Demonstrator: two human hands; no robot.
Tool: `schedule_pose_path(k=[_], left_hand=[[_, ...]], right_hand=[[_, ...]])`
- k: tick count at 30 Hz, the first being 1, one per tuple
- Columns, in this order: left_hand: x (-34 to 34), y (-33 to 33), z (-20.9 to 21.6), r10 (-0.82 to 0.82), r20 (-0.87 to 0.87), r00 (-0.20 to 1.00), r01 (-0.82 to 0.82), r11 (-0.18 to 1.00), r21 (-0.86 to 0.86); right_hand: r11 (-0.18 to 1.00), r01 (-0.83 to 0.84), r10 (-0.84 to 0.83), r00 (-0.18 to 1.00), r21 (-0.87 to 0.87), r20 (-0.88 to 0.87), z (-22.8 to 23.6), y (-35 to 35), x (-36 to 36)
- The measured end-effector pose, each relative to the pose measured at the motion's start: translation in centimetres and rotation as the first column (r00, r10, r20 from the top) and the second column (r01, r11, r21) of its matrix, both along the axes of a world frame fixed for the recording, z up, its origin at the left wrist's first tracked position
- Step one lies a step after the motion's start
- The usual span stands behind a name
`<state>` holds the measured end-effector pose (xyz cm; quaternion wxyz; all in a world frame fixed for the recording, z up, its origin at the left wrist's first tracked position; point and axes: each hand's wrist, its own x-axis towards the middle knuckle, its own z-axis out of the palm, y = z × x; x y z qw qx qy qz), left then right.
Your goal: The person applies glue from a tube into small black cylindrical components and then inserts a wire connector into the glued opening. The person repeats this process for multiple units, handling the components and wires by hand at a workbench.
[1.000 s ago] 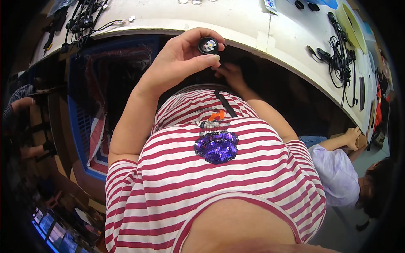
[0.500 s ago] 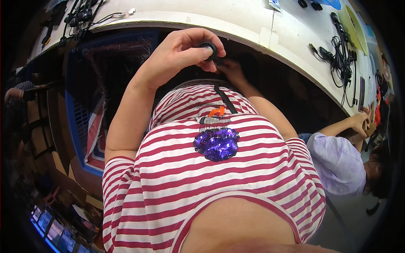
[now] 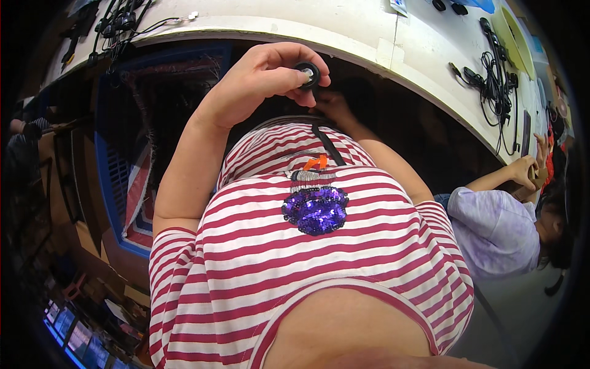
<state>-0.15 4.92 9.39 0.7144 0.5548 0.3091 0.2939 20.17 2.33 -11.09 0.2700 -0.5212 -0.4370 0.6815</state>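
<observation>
Raised just short of the bench edge, my left hand [image 3: 264,80] pinches a small round black part [image 3: 311,73] between thumb and fingers. The part has a ring-like rim and a pale centre, which faces partly toward me. My right hand [image 3: 335,107] is lower and a little to the right, in the shadow under the bench edge. Its fingers are bent close together near my waist, below the round part. Whatever those fingers hold is too dark to make out.
A white workbench [image 3: 295,18] curves across the front. Black cables [image 3: 495,86] lie bundled on its right, with more connector leads [image 3: 123,24] at far left. A blue plastic crate [image 3: 110,178] stands to my left. At right, a co-worker [image 3: 491,224] handles a small brown box [image 3: 539,178].
The round part has turned slightly, showing more of its pale centre. My right hand has shifted a little to the left. The co-worker at right has moved slightly.
</observation>
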Motion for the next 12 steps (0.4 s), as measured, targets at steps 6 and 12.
schedule_pose_path(k=[6,12], left_hand=[[0.1,0.1,0.0,0.04,-0.085,0.996,-0.044,0.998,-0.043],[0.2,-0.4,0.1,-0.092,-0.004,0.996,0.092,0.993,0.069]], right_hand=[[0.998,-0.068,0.068,0.997,-0.017,0.029,-1.5,-0.1,0.2],[0.999,-0.047,0.047,0.998,-0.002,-0.045,-2.1,-0.1,0.2]])
